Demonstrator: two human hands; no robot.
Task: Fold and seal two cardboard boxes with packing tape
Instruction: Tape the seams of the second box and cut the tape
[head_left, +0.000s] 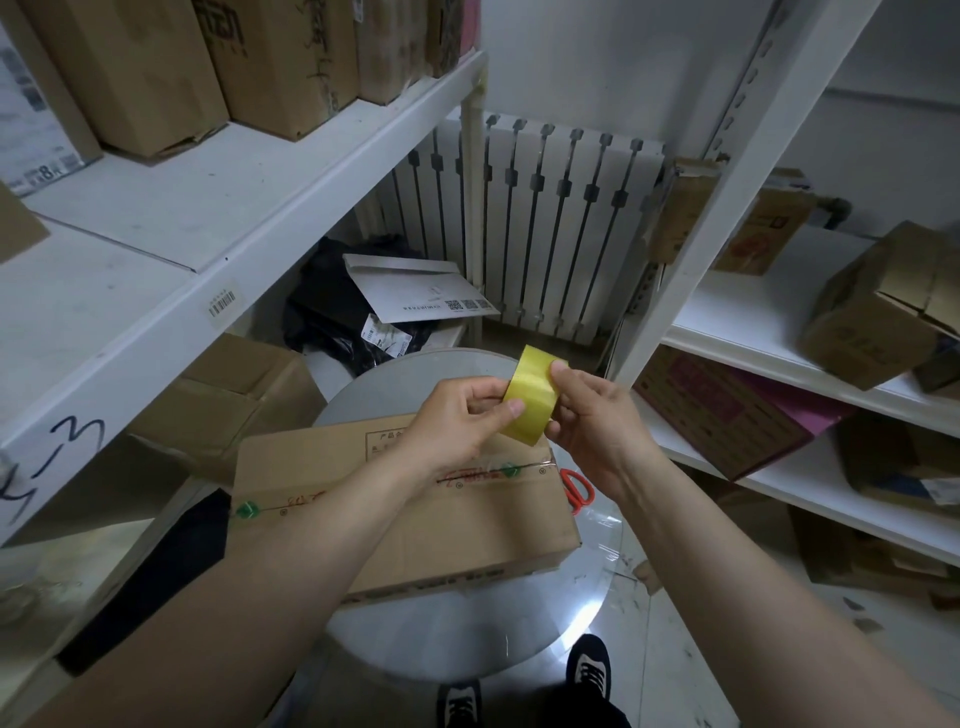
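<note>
So both forearms come in from the bottom of the view and angle toward each other, with the hands meeting up in the air over the middle of the round counter (467, 629). They've got the yellow tape roll (531, 397) between them, tilted so its broad outer face points at the camera.

The left hand (460, 415) has its fingers curled in and its thumb pressed flat on the roll's face near the lower left edge. The right hand (597, 423) grips it from the other side, thumb on the top rim and fingers wrapped round the back. So both hands are closed on the roll.

Right under them a cardboard box (415, 519) lies flat on the counter with its flaps shut. There might be clear tape along the seam, but the glare makes that hard to call. Red-handled scissors (577, 488) sit on the counter just beside the box's right end, partly hidden by the right wrist. White shelves (208, 208) with more cartons stand on either side.
</note>
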